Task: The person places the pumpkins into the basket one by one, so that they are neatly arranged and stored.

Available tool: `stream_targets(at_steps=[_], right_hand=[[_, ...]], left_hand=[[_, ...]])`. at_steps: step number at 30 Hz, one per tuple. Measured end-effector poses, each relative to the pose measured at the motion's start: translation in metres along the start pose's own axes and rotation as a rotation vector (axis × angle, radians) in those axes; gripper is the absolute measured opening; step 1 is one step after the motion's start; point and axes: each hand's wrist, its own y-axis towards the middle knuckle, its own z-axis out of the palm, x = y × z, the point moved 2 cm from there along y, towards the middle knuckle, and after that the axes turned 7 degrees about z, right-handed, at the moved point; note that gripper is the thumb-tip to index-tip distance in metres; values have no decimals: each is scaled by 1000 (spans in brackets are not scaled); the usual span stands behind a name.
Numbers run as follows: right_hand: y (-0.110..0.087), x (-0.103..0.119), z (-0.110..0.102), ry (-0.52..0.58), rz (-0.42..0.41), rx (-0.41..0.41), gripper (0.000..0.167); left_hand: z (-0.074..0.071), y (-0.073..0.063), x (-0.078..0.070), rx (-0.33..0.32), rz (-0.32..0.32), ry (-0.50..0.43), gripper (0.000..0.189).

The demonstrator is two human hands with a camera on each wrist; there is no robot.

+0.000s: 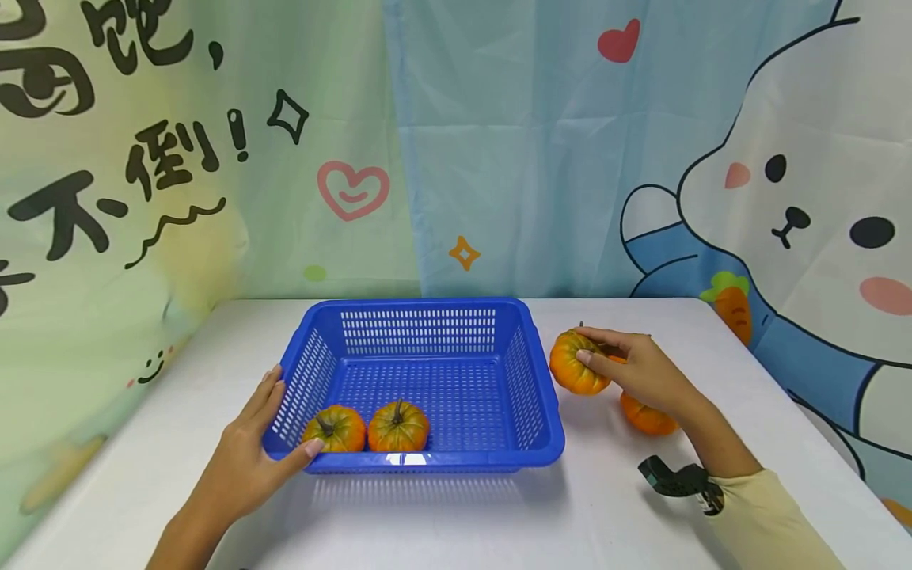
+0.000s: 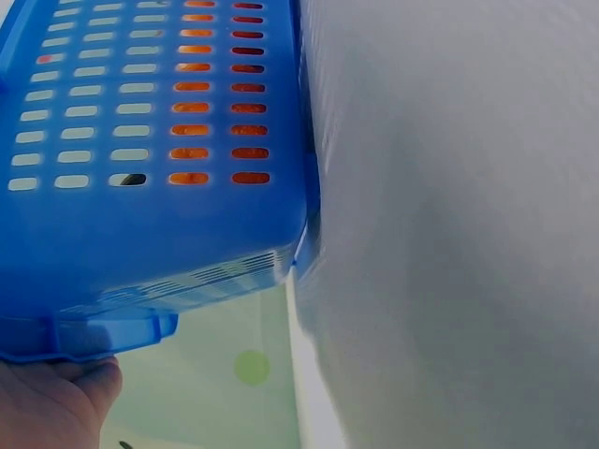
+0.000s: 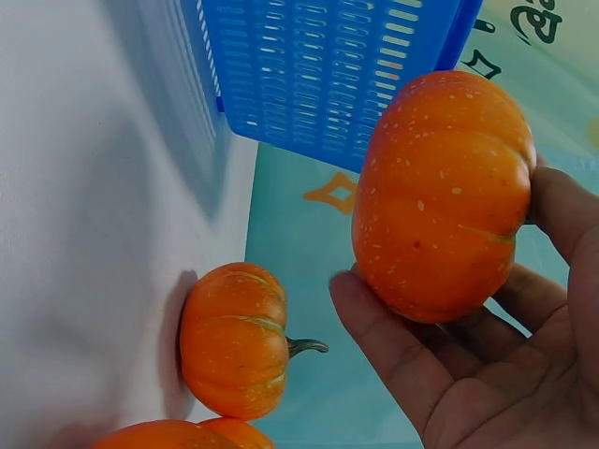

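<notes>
A blue plastic basket [image 1: 470, 461] with slotted walls stands on the table. Inside it, along the front wall, sit two small orange-green pumpkins [image 1: 342, 431]. My left hand [image 1: 238, 451] holds the basket's front left corner, thumb over the front rim and fingers against the left side. Just right of the basket, my right hand [image 1: 644, 368] grips another pumpkin [image 3: 445, 201] between thumb and fingers, held up off the table. Beneath that hand, further pumpkins [image 1: 648, 416] lie on the table; one with a stem [image 3: 234, 341] shows fully in the right wrist view, others are cut off.
The white table [image 1: 499, 522] runs back to a printed curtain [image 1: 499, 158] with hearts, lettering and a bear-like figure. A black device [image 1: 673, 477] is strapped at my right wrist, beside a pale sleeve [image 1: 769, 522].
</notes>
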Motion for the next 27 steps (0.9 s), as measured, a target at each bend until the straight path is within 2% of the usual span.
stream_targets(at_steps=[16,27], right_hand=[[-5,4,-5,93,-3,-57,60],[-12,28,-9,149,-48,-37,56]], left_hand=[[3,1,-1,1,3,-6,92],[2,1,-1,2,5,-17,92]])
